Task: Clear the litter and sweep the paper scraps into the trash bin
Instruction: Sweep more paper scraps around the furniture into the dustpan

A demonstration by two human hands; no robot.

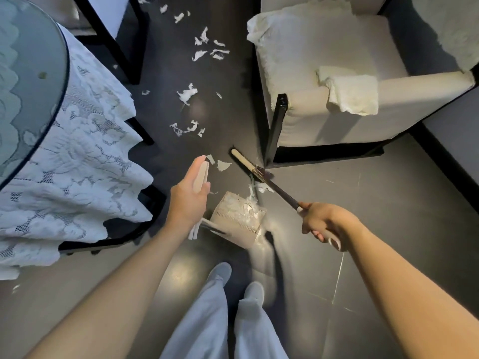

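My left hand [189, 198] clasping the handle of the cream dustpan [233, 237], torn paper scraps [241, 216] inside it, right hand [324, 221] gripping the dark broom [280, 192]

dim light, glare on floor [181, 273], fisheye-bent edges.

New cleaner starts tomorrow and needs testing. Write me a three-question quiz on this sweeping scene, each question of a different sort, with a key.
1. True or false: the dustpan already holds paper scraps.
2. The left hand grips: A) a towel B) the dustpan's handle C) a chair leg.
3. Fill in: the right hand holds the ____.
Key: 1 true; 2 B; 3 broom.
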